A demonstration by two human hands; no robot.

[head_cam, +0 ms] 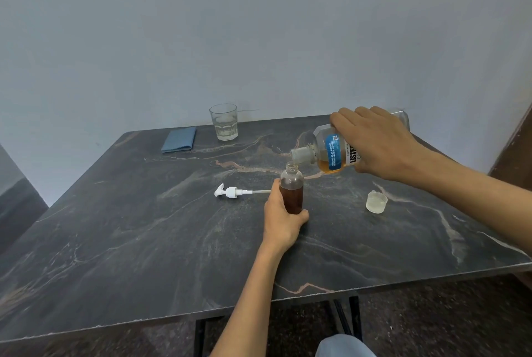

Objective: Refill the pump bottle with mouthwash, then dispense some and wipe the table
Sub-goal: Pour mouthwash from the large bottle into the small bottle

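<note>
A small clear pump bottle, mostly full of amber liquid and with its neck uncovered, stands upright on the dark marble table. My left hand grips its lower body. My right hand holds the large mouthwash bottle tipped on its side, its mouth just above the small bottle's neck. A little amber liquid lies in the big bottle's lower shoulder. The white pump head with its tube lies on the table left of the small bottle. The clear cap sits to the right.
A drinking glass with a little water stands at the back of the table. A folded blue cloth lies left of it. The wall runs close behind the table. My knee shows below the front edge.
</note>
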